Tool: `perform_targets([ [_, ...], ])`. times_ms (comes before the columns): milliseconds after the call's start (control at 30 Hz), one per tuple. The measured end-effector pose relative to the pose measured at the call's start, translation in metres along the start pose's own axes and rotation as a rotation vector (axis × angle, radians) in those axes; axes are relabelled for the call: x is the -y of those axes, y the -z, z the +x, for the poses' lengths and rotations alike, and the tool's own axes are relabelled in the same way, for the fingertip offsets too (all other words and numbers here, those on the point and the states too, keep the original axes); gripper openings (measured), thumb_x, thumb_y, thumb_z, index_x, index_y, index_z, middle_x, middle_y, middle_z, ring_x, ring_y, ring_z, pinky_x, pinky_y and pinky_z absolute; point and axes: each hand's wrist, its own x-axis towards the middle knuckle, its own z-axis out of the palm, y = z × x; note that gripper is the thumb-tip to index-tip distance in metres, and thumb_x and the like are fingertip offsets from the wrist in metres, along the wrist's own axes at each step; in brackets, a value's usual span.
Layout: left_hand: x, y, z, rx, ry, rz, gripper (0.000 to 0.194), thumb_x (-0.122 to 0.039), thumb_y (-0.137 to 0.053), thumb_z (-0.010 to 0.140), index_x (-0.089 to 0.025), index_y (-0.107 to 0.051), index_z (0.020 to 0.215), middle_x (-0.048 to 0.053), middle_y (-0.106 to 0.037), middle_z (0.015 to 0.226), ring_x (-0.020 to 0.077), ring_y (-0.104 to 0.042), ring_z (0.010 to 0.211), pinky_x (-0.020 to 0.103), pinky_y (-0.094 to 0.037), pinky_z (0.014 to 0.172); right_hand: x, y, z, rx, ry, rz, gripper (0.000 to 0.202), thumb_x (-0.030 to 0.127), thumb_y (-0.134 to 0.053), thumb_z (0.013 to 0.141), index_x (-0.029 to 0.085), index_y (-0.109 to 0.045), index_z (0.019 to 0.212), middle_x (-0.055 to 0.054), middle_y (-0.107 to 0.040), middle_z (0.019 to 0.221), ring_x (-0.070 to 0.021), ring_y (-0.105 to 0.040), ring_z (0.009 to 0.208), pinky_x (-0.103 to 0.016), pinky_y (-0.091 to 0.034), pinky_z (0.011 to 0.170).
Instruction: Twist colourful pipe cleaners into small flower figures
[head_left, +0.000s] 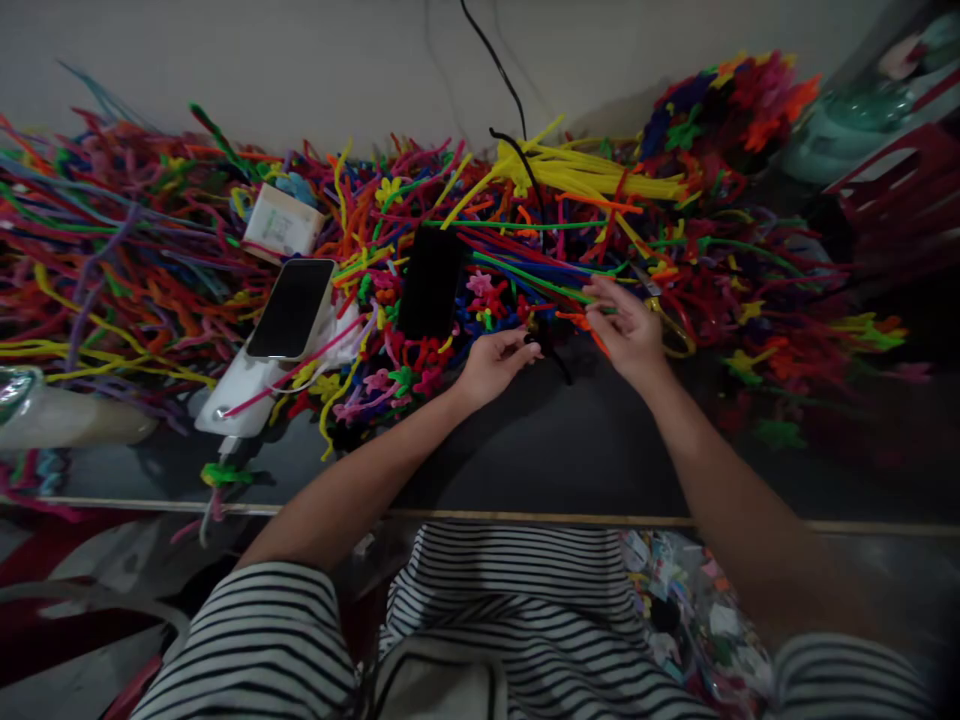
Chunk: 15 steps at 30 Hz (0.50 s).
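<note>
My left hand (pixel 491 368) is closed in a pinch over the dark table. Between its fingertips is a black pipe cleaner (pixel 556 362), its tail bending down to the right. A small yellowish bit shows by the fingertips, too dim to make out. To the right, my right hand (pixel 628 328) has its fingers apart and curved, the tips beside the ends of green pipe cleaners (pixel 555 284). An orange pipe cleaner (pixel 598 340) lies under its thumb. Scissors with yellow handles (pixel 679 335) lie just beyond that hand, partly hidden by it.
Heaps of coloured pipe cleaners (pixel 150 260) line the wall, with a yellow bundle (pixel 600 175) on top. A black phone (pixel 431 282), a second phone (pixel 292 308), a white power bank (pixel 238 395), a small box (pixel 283 222) and a bottle (pixel 75 415) surround the left side.
</note>
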Motion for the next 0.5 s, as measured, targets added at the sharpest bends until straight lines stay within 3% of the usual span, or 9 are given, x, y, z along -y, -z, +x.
perform_targets([
  [100, -0.004, -0.001, -0.003, 0.101, 0.038, -0.079, 0.046, -0.059, -0.066, 0.086, -0.013, -0.067, 0.088, 0.008, -0.075, 0.081, 0.0071, -0.059, 0.050, 0.018, -0.042, 0.046, 0.002, -0.008, -0.003, 0.152, -0.019, 0.081, 0.032, 0.049, -0.065, 0.091, 0.027, -0.077, 0.112, -0.009, -0.070, 0.128, -0.0230, -0.068, 0.115, -0.034, -0.060, 0.082],
  [200, -0.009, -0.002, -0.008, 0.158, 0.012, -0.108, 0.052, -0.064, -0.065, 0.085, -0.012, -0.065, 0.092, 0.009, -0.075, 0.082, 0.0076, -0.061, 0.048, 0.019, -0.048, 0.049, 0.007, -0.018, -0.009, 0.255, -0.092, 0.171, 0.036, 0.055, -0.063, 0.090, 0.027, -0.078, 0.107, -0.010, -0.067, 0.130, -0.0243, -0.064, 0.120, -0.033, -0.060, 0.077],
  [400, -0.010, -0.005, -0.011, 0.127, 0.022, -0.140, 0.052, -0.061, -0.070, 0.082, -0.012, -0.066, 0.099, 0.008, -0.075, 0.082, 0.0096, -0.068, 0.056, 0.016, -0.047, 0.046, 0.008, -0.024, -0.010, 0.194, -0.097, 0.187, 0.040, 0.063, -0.071, 0.080, 0.023, -0.077, 0.086, -0.007, -0.067, 0.099, -0.0207, -0.065, 0.094, -0.036, -0.056, 0.080],
  [500, -0.007, -0.004, -0.008, 0.114, 0.065, -0.165, 0.050, -0.059, -0.073, 0.079, -0.013, -0.067, 0.098, 0.007, -0.075, 0.082, 0.0126, -0.072, 0.061, 0.015, -0.045, 0.043, 0.008, -0.026, -0.010, 0.294, -0.168, 0.268, 0.043, 0.065, -0.071, 0.079, 0.022, -0.072, 0.084, -0.005, -0.068, 0.090, -0.0193, -0.066, 0.086, -0.035, -0.056, 0.078],
])
